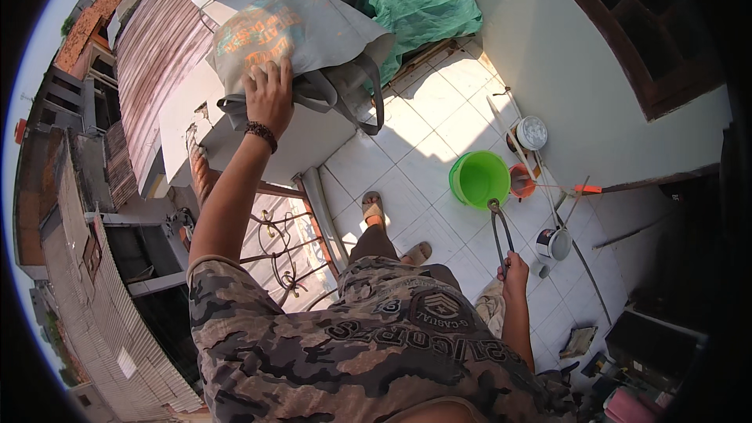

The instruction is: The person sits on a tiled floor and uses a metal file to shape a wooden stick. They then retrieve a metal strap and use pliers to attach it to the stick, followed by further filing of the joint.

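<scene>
Gripping a dark looped handle [500, 229], the right hand [513, 274] has its fingers closed around the loop's near end. The loop's far end meets the rim of a green bucket [479, 178] standing on the white tiled floor [423, 133] ahead of this hand. Just beyond the bucket sit a small orange container [520, 182] and a round white lid [532, 132]. The left hand [270, 95] lies palm-down, fingers spread, on a grey cloth bag [301, 35] resting on a white ledge [305, 141]. Behind the bag lies a green tarp [423, 12].
</scene>
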### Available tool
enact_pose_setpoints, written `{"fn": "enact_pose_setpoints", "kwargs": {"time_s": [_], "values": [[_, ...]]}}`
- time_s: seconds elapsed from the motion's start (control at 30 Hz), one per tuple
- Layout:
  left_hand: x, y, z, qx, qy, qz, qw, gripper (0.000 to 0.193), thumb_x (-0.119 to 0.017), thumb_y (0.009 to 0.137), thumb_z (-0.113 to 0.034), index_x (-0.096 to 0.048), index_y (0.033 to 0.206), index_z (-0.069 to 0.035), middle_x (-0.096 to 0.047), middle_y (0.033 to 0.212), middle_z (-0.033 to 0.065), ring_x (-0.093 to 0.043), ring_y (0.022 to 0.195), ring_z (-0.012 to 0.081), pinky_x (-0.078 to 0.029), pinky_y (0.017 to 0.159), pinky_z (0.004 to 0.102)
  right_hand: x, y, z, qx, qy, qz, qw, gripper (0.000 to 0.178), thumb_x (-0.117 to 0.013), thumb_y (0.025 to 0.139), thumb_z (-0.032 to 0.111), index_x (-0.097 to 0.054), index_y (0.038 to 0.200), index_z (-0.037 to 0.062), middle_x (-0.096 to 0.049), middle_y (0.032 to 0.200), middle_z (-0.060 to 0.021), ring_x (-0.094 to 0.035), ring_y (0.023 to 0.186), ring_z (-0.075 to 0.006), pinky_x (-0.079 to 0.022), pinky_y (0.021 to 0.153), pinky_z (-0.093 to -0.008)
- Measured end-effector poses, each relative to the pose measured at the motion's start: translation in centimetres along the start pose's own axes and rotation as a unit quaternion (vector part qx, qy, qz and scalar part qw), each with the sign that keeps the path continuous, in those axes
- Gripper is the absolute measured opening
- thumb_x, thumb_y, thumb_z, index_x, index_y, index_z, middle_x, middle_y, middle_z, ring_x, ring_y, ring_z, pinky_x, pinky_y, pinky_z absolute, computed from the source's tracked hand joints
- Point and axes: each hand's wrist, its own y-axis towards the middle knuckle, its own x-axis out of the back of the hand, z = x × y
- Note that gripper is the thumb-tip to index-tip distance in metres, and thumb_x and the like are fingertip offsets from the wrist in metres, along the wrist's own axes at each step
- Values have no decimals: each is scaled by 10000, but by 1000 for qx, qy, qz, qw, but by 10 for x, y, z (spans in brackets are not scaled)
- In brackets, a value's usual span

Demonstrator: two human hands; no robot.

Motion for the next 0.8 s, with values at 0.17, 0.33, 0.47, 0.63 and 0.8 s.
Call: {"fn": "enact_pose_setpoints", "kwargs": {"time_s": [0.17,0.33,0.47,0.63,0.8], "values": [[6,26,17,-54,-42,-135,988,411,-588,783,-76,-583,1193,-46,-613,1121,119,-595,1043,293,-474,850,410,65,1,-82,-100,20,-99,990,247,-577,896,272,-466,771,91,-452,620,-40,-501,478,-172,-351,377,-298],[36,87,61,85,-76,-197,974,243,-618,800,-176,-626,1042,-165,-682,961,52,-673,853,302,-536,723,430,114,-3,-134,-148,4,-189,971,250,-556,890,294,-476,802,74,-476,590,-71,-499,459,-190,-359,360,-317],[40,144,126,242,-71,-246,936,148,-596,823,-216,-673,942,-175,-695,891,73,-677,837,317,-499,727,471,132,3,-154,-199,-42,-195,959,306,-553,873,329,-524,883,24,-518,626,-104,-496,450,-206,-359,352,-311],[19,141,158,170,-160,-385,893,159,-641,799,-230,-669,910,-120,-701,904,80,-673,881,291,-432,870,477,95,16,-131,-196,-70,-229,951,323,-554,883,299,-448,700,55,-483,542,-111,-432,394,-208,-360,361,-348],[6,64,164,74,-355,-405,840,257,-621,852,-266,-667,964,-40,-704,1073,107,-596,1192,304,-331,1087,508,41,34,-108,-97,-104,-190,971,354,-546,884,334,-467,659,73,-493,530,-94,-525,418,-224,-375,369,-345]]}}
